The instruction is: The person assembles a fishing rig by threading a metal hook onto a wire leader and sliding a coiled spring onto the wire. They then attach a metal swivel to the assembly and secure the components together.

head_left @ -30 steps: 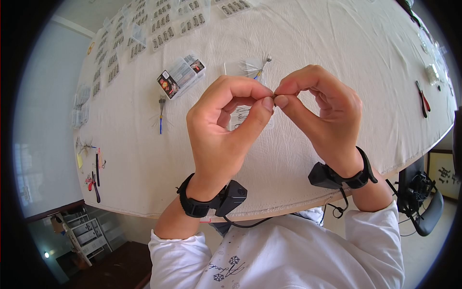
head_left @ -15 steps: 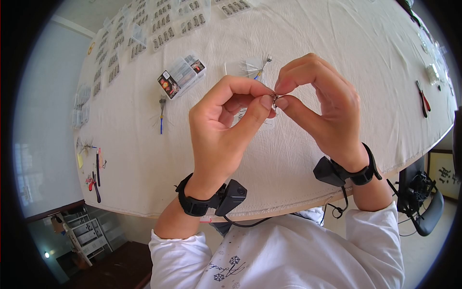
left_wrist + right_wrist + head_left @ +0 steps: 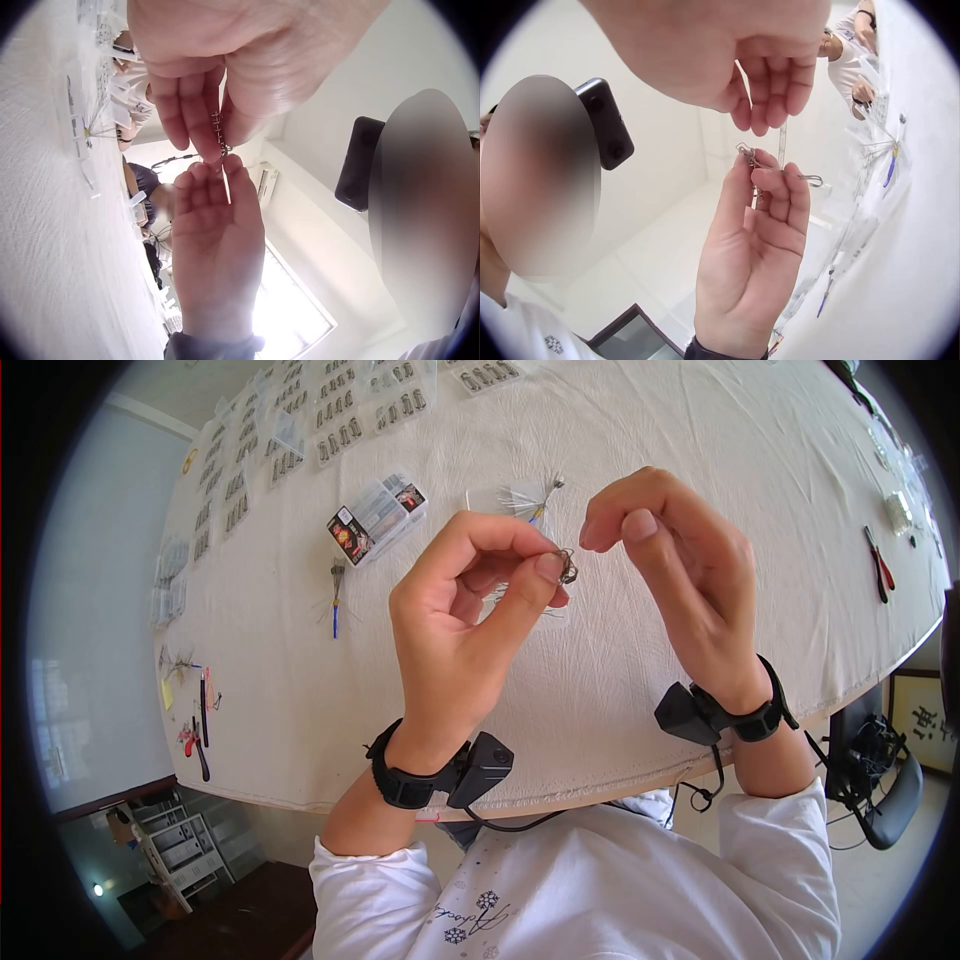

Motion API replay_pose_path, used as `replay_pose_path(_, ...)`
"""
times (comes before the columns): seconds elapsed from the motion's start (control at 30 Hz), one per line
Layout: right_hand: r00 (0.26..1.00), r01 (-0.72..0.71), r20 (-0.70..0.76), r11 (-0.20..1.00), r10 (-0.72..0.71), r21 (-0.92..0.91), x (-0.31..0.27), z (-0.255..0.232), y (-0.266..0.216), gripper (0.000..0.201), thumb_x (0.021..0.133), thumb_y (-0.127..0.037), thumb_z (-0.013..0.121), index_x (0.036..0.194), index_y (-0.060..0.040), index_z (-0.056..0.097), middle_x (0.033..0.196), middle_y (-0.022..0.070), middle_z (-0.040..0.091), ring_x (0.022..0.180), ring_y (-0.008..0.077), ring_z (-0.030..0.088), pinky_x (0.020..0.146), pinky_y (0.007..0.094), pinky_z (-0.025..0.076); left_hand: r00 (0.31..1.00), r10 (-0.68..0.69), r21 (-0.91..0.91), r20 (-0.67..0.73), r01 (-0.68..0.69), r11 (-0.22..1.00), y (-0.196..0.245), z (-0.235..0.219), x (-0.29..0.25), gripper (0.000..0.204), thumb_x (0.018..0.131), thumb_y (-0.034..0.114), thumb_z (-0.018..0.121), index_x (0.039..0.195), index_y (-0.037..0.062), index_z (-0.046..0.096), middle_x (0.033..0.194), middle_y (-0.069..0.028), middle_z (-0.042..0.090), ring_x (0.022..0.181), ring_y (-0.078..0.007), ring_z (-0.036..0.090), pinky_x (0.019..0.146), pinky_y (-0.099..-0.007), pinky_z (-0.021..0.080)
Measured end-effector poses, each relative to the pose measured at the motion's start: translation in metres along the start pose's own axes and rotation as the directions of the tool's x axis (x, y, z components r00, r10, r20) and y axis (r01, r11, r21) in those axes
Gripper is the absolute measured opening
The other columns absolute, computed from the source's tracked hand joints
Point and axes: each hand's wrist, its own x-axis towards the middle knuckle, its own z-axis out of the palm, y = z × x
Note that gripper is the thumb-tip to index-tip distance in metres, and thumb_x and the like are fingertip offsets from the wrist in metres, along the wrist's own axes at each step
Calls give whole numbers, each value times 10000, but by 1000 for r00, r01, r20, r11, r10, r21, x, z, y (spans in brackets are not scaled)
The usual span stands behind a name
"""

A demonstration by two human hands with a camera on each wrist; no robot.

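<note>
Between the thumb and index finger of the left hand (image 3: 455,610) is a small cluster of bent metal wire pieces (image 3: 568,567). The right wrist view shows the cluster (image 3: 751,159) poking out above the left fingertips, with a looped wire end (image 3: 814,180) out to the side. Just right of the cluster, apart from it, hovers the right hand (image 3: 695,580), its fingers loosely bent and nothing visible in them. In the left wrist view a row of small metal links (image 3: 217,127) lies along the left fingers. A clear tray with thin wires is partly hidden behind the left hand.
Clear plastic boxes (image 3: 375,520) sit beyond the left hand, near a blue-tied wire bundle (image 3: 336,600). Another bundle (image 3: 540,505) lies farther back. Red-handled pliers (image 3: 880,565) lie at right, more tools (image 3: 198,745) at left, and filled trays (image 3: 340,440) at back left.
The right hand has let go of the metal pieces and moved a little to the right, its fingertips now apart from them. The left hand keeps its pinch, nearly in place.
</note>
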Motion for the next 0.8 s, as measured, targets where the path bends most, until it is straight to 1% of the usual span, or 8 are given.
replay_pose_path(0.03,999,-35,-30,999,36,26,-1,1,1,168,962,-37,433,925,36,580,896,83,593,823,139,564,750,275,459,1000,10,17,4,-10,1000,-1,0,0,93,901,70,609,943,5,558,864,-73,631,756,-117,613,685,-252,521)
replay_pose_path(0.13,998,-66,-17,998,66,19,0,4,0,155,960,-20,438,942,37,581,878,68,600,790,114,562,717,257,467,999,34,52,13,-35,998,-1,1,-1,83,888,44,616,934,2,561,858,-69,628,748,-115,614,669,-245,524)
replay_pose_path(0.33,966,-256,-5,958,259,132,0,4,-5,88,930,-27,520,943,36,579,812,41,603,734,86,565,676,222,467,995,92,145,27,-95,985,0,4,-1,74,866,3,626,911,-13,570,832,-60,609,716,-116,613,651,-243,527)
replay_pose_path(0.43,957,-282,-19,946,288,159,0,5,-5,40,852,-21,605,867,12,620,744,46,632,673,107,608,642,239,483,996,86,159,14,-88,983,-1,3,-2,78,859,-13,629,913,-16,574,839,-62,606,716,-118,612,643,-241,527)
replay_pose_path(0.63,995,-103,-4,994,103,-38,2,1,-1,37,800,-10,636,835,3,635,732,43,644,657,115,601,654,253,483,991,136,208,5,-134,969,-2,3,-1,83,849,-31,631,914,-22,580,850,-68,603,716,-122,612,640,-242,536)
replay_pose_path(0.8,993,-115,22,991,117,-73,2,0,-2,48,779,-9,647,824,2,638,729,47,648,661,125,609,655,258,489,986,164,262,10,-161,952,-4,2,-1,84,845,-43,629,913,-25,583,852,-68,604,718,-121,611,643,-241,538)
